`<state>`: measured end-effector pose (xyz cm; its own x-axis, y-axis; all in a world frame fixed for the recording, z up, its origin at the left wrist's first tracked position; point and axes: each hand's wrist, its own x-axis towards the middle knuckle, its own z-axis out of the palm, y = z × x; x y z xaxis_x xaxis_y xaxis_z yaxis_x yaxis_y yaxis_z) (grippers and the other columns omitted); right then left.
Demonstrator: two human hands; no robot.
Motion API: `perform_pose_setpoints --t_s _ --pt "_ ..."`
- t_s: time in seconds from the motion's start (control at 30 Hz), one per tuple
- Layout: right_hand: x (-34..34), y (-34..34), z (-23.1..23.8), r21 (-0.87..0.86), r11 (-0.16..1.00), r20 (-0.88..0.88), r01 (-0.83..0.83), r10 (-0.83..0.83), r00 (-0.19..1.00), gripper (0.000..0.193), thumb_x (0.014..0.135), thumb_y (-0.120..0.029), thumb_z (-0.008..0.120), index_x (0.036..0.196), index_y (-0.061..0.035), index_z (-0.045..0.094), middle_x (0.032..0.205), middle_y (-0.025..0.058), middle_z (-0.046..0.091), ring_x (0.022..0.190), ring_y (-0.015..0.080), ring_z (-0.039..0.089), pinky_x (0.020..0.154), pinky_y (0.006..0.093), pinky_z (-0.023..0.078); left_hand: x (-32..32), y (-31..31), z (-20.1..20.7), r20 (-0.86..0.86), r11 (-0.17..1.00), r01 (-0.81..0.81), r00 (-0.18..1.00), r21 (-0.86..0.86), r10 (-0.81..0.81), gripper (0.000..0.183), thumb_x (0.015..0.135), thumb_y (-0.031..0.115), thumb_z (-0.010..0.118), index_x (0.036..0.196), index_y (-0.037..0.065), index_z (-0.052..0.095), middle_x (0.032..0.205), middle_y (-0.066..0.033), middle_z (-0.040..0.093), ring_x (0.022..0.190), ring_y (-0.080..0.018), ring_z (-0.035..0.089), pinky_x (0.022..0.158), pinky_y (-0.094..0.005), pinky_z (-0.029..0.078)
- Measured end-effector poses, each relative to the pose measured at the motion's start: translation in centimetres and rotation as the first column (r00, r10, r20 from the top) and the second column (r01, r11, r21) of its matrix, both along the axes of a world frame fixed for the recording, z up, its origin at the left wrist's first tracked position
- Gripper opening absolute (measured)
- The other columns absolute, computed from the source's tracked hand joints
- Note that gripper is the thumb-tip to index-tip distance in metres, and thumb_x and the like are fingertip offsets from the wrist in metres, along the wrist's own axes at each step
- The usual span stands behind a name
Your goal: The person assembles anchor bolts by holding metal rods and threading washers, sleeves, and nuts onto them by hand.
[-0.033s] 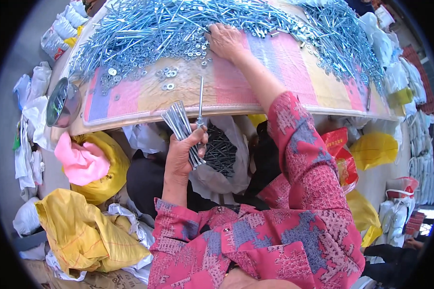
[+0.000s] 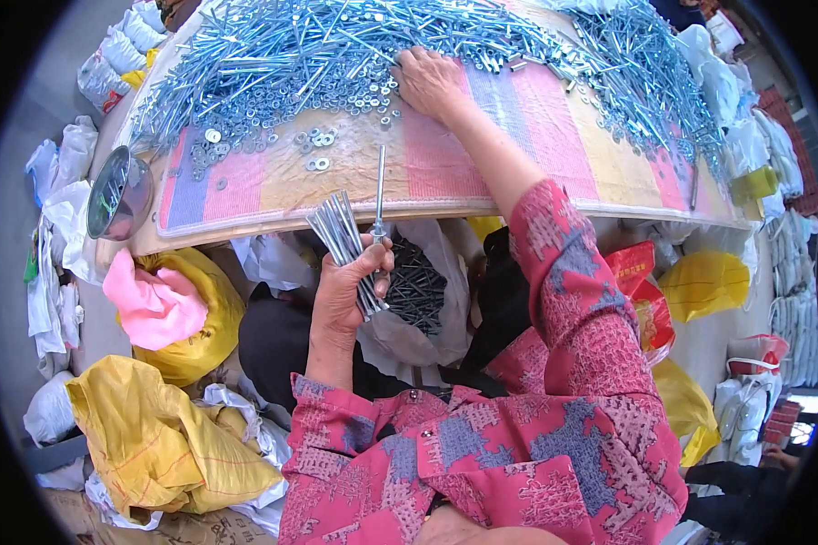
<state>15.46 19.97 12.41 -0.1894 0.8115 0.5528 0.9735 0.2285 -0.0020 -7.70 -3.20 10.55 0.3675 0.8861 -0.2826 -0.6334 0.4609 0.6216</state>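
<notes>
My left hand [image 2: 350,282] is closed round a bundle of long metal bolts [image 2: 339,227], below the table's near edge. One more bolt [image 2: 380,186] stands upright between its thumb and fingers, with a washer or nut low on its shaft. My right hand [image 2: 430,84] reaches out to the near edge of the heap, its fingers bent and close together among small parts. What its fingertips hold, if anything, is too small to make out. Around it lie a large heap of loose bolts [image 2: 336,41] and many washers and nuts [image 2: 273,109].
Under the table, an open white sack [image 2: 386,338] holds dark bolts [image 2: 415,289]. A metal bowl [image 2: 120,195] is at the table's left edge. A yellow sack with pink cloth [image 2: 159,304] and a crumpled yellow sack [image 2: 154,436] lie left. Striped cloth [image 2: 545,118] covers the tabletop.
My right hand has shifted slightly to the right at the edge of the heap, and its sleeve with it. My left hand stays almost still with the bolts.
</notes>
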Motion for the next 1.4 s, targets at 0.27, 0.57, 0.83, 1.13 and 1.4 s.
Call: perform_pose_setpoints --t_s 0.27,0.57,0.83,1.13,1.4 --pt "2.4 -6.1 -0.8 0.05 0.985 0.094 -0.168 0.163 0.982 0.026 0.09 -0.024 0.052 0.107 -0.0065 0.061 0.108 0.0159 0.059 0.104 0.0341 0.057 0.09 0.0451 0.044 0.9 -0.5 3.1 -0.128 0.983 0.152 0.982 0.099 -0.139 0.016 0.087 0.013 0.065 0.099 0.003 0.06 0.077 -0.0097 0.063 0.05 -0.0105 0.053 0.044 -0.0192 0.041" --pt "-0.7 -9.1 -2.1 0.046 0.987 0.032 -0.152 0.15 0.988 0.044 0.088 -0.029 0.051 0.123 -0.0041 0.054 0.127 0.0142 0.053 0.115 0.0319 0.051 0.098 0.0452 0.036 0.5 -1.4 -0.4 0.026 0.997 0.074 0.997 0.011 -0.074 0.019 0.084 0.009 0.068 0.097 0.002 0.057 0.074 -0.009 0.059 0.048 -0.0137 0.052 0.042 -0.0233 0.044" --pt "-0.1 -9.0 -1.5 0.121 0.978 -0.041 -0.167 0.173 0.984 0.038 0.088 -0.026 0.053 0.119 -0.0056 0.056 0.121 0.0135 0.057 0.115 0.031 0.052 0.097 0.0433 0.037 0.5 -1.5 1.0 0.052 0.999 0.035 0.998 0.023 -0.036 0.016 0.087 0.007 0.065 0.1 0.002 0.058 0.078 -0.0117 0.06 0.054 -0.0156 0.056 0.045 -0.0245 0.047" --pt "-0.9 -8.5 -1.5 -0.178 0.976 0.018 0.127 -0.126 0.992 0.047 0.086 -0.04 0.056 0.121 -0.0083 0.056 0.124 0.0204 0.056 0.115 0.0365 0.052 0.088 0.0518 0.044 -0.9 -1.3 0.4 -0.024 0.997 -0.057 0.998 0.06 0.059 0.02 0.082 0.01 0.07 0.091 0.007 0.052 0.074 -0.0082 0.06 0.05 -0.0133 0.053 0.043 -0.0231 0.042" --pt "7.8 -13.6 1.5 -0.111 0.988 -0.566 0.104 -0.149 0.811 0.027 0.089 -0.026 0.057 0.099 -0.0034 0.068 0.095 0.0172 0.068 0.082 0.0333 0.066 0.076 0.0405 0.05 -1.4 -1.2 1.1 -0.099 1.0 -0.02 0.995 -0.023 0.018 0.02 0.082 0.004 0.071 0.098 -0.003 0.06 0.075 -0.0097 0.064 0.051 -0.0119 0.055 0.043 -0.0213 0.043"
